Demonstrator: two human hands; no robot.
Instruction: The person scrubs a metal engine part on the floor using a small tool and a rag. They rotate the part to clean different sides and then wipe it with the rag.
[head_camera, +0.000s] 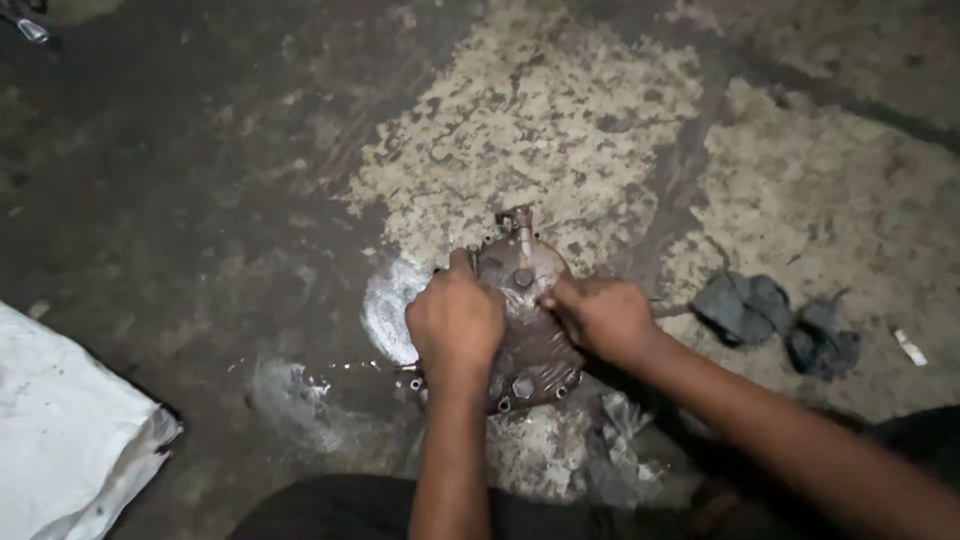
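Note:
A round, greasy metal engine cover (527, 290) with bolts along its rim lies on the stained floor in the middle of the head view. My left hand (455, 322) rests closed on its left side, thumb up against the rim. My right hand (603, 316) presses on its right side with fingers curled; a thin tool may stick out to the right of it, but I cannot tell. The cover's lower middle is hidden under my hands.
A dark crumpled rag (775, 320) lies to the right. A white sack (70, 440) sits at the lower left. A wet shiny patch (385, 310) spreads left of the cover. Crumpled grey scraps (620, 440) lie below it. A small white piece (910, 347) is at far right.

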